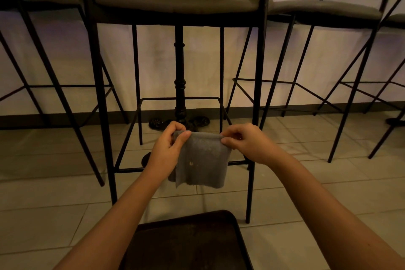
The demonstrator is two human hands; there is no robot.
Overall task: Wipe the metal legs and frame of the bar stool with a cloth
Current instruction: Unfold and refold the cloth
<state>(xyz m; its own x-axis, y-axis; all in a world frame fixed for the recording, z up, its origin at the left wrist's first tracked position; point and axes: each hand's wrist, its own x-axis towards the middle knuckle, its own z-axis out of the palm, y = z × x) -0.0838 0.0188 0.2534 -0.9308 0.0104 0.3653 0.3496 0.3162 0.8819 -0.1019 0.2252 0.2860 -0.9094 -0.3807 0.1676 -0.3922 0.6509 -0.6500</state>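
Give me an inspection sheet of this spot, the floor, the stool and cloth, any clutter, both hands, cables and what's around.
Surface: pale tiled floor, grout lines visible.
Job's things: black metal bar stool with a grey padded seat stands in the middle; grey cloth hangs in front of its lower footrest rail, a small pale speck on it.
Clutter: dark tray-like object at the bottom edge.
Grippers: left hand and right hand each pinch a top corner of the cloth, holding it spread.
Cables: nothing seen.
Surroundings: matching stools on both sides, ornate table pedestal behind the stool, pale wall.
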